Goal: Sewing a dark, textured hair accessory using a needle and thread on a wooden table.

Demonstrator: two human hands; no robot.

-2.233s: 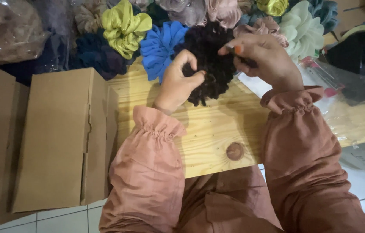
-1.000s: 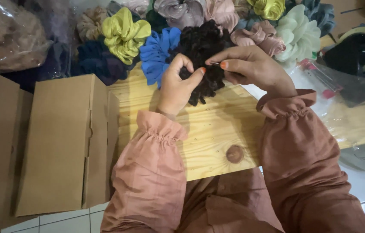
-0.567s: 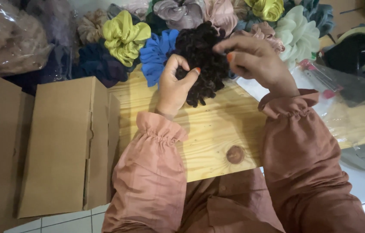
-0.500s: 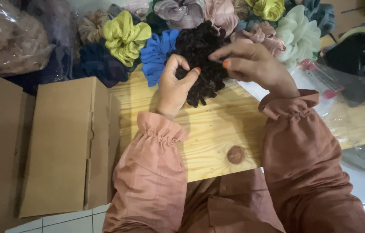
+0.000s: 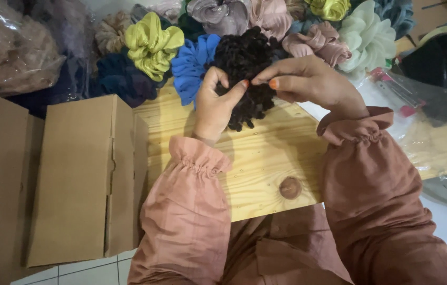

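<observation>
While the pale wooden tabletop [image 5: 265, 158] is carrying everything, two plain cardboard boxes [image 5: 75, 179] are standing closed at its left edge, and a heap of satin scrunchies is lying along the far side, a lime one [image 5: 152, 45] and a blue one [image 5: 191, 66] among them. Over the wood, just in front of that heap, the dark brown ruffled scrunchie [image 5: 247, 68] is being held up. The left hand [image 5: 215, 105] is gripping its lower edge, thumb closed against fingers. The right hand [image 5: 308, 82] is pinching its right side between thumb and forefinger. Judging by this, a hard tug could be loosening a seam or stretching the elastic, and a slack pinch could be letting the piece drop among the others.
</observation>
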